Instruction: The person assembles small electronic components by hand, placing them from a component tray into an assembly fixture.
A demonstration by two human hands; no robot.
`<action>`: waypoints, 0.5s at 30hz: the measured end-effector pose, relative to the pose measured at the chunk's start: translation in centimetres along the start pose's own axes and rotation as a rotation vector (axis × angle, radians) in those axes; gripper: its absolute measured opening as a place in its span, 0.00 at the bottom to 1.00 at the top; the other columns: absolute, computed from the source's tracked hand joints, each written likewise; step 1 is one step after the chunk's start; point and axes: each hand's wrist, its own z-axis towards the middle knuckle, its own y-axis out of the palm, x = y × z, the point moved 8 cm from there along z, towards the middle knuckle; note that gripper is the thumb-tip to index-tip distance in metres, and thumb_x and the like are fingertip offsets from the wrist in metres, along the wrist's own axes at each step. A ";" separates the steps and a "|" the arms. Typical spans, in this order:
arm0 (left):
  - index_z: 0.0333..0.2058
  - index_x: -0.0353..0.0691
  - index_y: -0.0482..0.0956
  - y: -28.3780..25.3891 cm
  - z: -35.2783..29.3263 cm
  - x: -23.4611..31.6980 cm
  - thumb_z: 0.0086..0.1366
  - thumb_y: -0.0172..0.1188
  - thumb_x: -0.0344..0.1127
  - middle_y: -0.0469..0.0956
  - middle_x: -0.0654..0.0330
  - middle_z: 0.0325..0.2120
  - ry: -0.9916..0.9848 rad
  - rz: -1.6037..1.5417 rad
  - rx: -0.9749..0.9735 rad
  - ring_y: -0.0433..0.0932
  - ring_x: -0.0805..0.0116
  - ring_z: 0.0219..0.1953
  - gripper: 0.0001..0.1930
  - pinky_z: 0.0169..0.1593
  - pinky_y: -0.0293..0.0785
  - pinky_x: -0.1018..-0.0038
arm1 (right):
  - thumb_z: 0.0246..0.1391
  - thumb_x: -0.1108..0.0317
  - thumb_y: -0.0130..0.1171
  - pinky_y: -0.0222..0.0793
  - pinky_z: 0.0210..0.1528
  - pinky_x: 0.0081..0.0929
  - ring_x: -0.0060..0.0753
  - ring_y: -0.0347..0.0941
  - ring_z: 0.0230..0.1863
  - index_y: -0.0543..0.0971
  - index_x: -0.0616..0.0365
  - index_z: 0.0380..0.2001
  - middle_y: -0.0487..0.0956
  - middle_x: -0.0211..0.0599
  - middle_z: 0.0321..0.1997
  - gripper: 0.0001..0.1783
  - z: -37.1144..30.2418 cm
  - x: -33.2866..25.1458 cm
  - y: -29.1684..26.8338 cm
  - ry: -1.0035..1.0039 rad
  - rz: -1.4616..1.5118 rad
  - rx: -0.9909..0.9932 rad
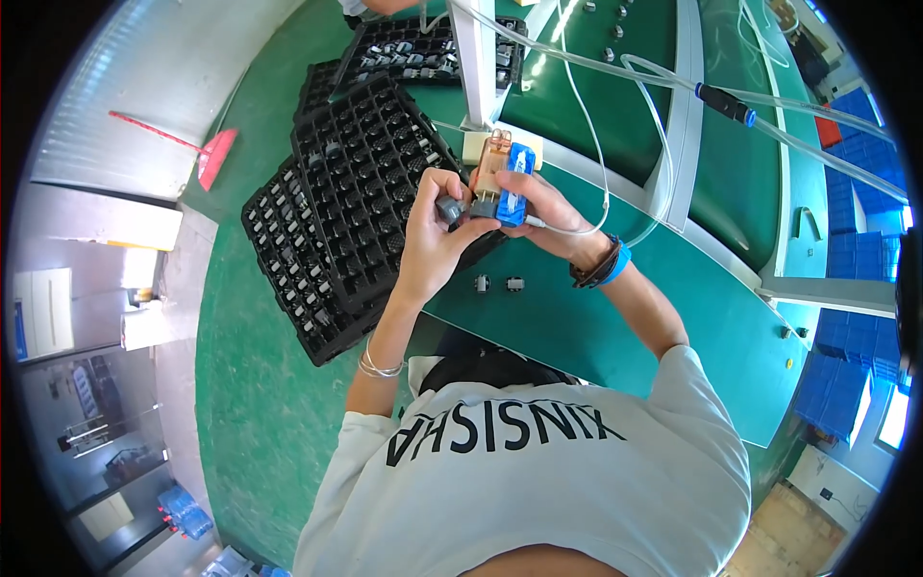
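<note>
Between the fingers and thumb of my left hand [435,231] is a small grey part [450,209], mostly covered by them. The thumb reaches across to the lower end of a handheld device [489,178]. It has a clear amber block, a dark base and a blue side piece [516,183]. My right hand [553,213] is closed around this device, its thumb across the blue side. A thin white tube [569,232] runs from the device's lower end. Below both hands, two small metal-and-black parts [515,284] lie on the green tabletop [596,317].
Left of the hands, black compartment trays [361,183] filled with small parts overlap at angles. A white post [475,67] stands beyond the device. Clear air hoses with a black-and-blue connector [726,105] cross at the upper right. A red dustpan [217,159] lies at the far left.
</note>
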 end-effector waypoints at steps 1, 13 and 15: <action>0.31 0.42 0.58 0.0 -0.1 0.2 0.47 0.64 0.19 0.58 0.68 0.27 0.000 0.001 0.006 0.59 0.83 0.29 0.22 0.34 0.60 0.85 | 0.50 0.53 0.50 0.58 0.25 0.14 0.15 0.66 0.28 0.71 0.54 0.45 0.73 0.26 0.32 0.22 0.0 0.0 -0.3 0.004 -0.002 -0.005; 0.37 0.39 0.61 -3.1 -0.3 -0.5 0.59 0.39 0.30 0.64 0.62 0.29 -0.146 -0.275 0.117 0.60 0.76 0.28 0.07 0.38 0.58 0.80 | 0.47 0.66 0.54 0.67 0.34 0.31 0.49 0.73 0.30 0.67 0.63 0.40 0.75 0.47 0.29 0.18 4.7 -4.5 -7.9 -0.769 -1.227 0.392; 0.36 0.40 0.61 -3.1 -0.7 -0.8 0.59 0.39 0.30 0.63 0.62 0.29 -0.146 -0.288 0.112 0.61 0.76 0.28 0.07 0.38 0.58 0.80 | 0.46 0.65 0.55 0.65 0.31 0.36 0.57 0.69 0.29 0.67 0.60 0.38 0.72 0.52 0.27 0.16 4.6 -4.6 -7.1 -0.737 -1.185 0.418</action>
